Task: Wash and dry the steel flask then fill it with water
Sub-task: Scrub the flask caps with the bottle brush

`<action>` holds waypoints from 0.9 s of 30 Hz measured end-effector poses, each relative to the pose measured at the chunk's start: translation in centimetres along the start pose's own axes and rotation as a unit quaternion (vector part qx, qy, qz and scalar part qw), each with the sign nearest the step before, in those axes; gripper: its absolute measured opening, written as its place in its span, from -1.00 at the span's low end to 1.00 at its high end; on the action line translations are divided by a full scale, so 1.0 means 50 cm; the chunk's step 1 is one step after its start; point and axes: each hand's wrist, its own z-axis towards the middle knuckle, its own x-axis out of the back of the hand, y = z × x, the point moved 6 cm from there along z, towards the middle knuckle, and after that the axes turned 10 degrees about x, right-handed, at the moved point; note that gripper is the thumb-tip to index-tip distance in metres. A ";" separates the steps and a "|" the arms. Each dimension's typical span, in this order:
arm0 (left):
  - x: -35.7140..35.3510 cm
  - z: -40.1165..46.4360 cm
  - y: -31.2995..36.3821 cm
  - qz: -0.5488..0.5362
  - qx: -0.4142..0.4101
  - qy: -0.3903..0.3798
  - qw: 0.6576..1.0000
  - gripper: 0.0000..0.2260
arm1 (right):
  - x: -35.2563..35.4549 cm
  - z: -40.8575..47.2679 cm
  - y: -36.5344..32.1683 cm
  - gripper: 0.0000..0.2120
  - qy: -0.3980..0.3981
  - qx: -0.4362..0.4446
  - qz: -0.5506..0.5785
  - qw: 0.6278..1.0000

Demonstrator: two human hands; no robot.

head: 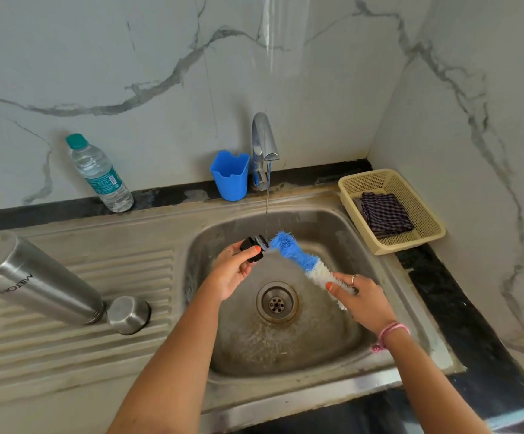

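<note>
flask (31, 277) on drainboard (75, 349), left of sink (285, 386) | basket (392, 211) right of sink

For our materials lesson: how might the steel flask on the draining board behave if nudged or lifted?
The steel flask stands mouth-down, tall and narrow, so a nudge may tip it. Its polished wall is probably slippery when wet. Seemingly empty, it should feel fairly light yet rigid.

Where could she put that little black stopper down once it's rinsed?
The ribbed drainboard has bare room in front of the upturned steel flask and its steel cap. The back ledge between the water bottle and blue cup is free too. The basket holds a cloth.
</note>
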 end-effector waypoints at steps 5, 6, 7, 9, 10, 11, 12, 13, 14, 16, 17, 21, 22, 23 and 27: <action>-0.013 0.001 -0.010 -0.070 0.032 -0.027 0.997 -0.72 | -0.013 0.011 -0.012 -0.64 -0.005 0.043 -0.038 0.998; -0.016 0.003 -0.009 -0.093 0.037 -0.027 0.995 -0.70 | -0.017 0.014 -0.016 -0.64 -0.016 0.069 -0.068 0.995; -0.017 0.004 -0.006 -0.120 0.040 -0.025 0.992 -0.69 | -0.021 0.016 -0.021 -0.64 -0.029 0.102 -0.111 0.988; -0.020 0.008 0.005 -0.153 0.034 -0.018 0.987 -0.68 | -0.026 0.013 -0.032 -0.67 -0.032 0.173 -0.214 0.961; -0.022 0.011 0.012 -0.148 0.029 -0.016 0.988 -0.66 | -0.028 0.011 -0.036 -0.68 -0.021 0.200 -0.254 0.946; -0.026 0.011 0.020 -0.138 0.024 -0.017 0.990 -0.65 | -0.031 0.009 -0.036 -0.69 -0.011 0.216 -0.279 0.936; -0.029 0.013 0.027 -0.131 0.020 -0.020 0.991 -0.64 | -0.032 0.005 -0.036 -0.69 0.004 0.219 -0.290 0.932; -0.033 0.015 0.033 -0.130 0.018 -0.024 0.991 -0.64 | -0.033 0.002 -0.035 -0.69 0.023 0.210 -0.292 0.933; -0.038 0.016 0.039 -0.131 0.018 -0.029 0.991 -0.64 | -0.032 0.003 -0.033 -0.69 0.041 0.182 -0.275 0.943; -0.050 0.015 0.047 -0.114 0.021 -0.037 0.993 -0.64 | -0.023 0.015 -0.026 -0.67 0.076 0.100 -0.186 0.974; -0.055 0.016 0.047 -0.104 0.022 -0.041 0.994 -0.64 | -0.020 0.023 -0.025 -0.66 0.080 0.064 -0.146 0.984; -0.074 0.025 0.042 -0.112 0.013 -0.055 0.992 -0.66 | -0.039 0.035 -0.065 -0.64 0.038 0.064 -0.168 0.983; -0.075 0.030 0.041 -0.111 0.003 -0.051 0.992 -0.69 | -0.048 0.031 -0.079 -0.64 0.030 0.071 -0.187 0.979; -0.074 0.036 0.041 -0.111 -0.008 -0.044 0.993 -0.71 | -0.054 0.022 -0.092 -0.65 0.034 0.088 -0.214 0.972; -0.068 0.054 0.031 -0.169 -0.029 -0.003 0.985 -0.71 | -0.091 0.004 -0.125 -0.59 0.049 0.169 -0.316 0.932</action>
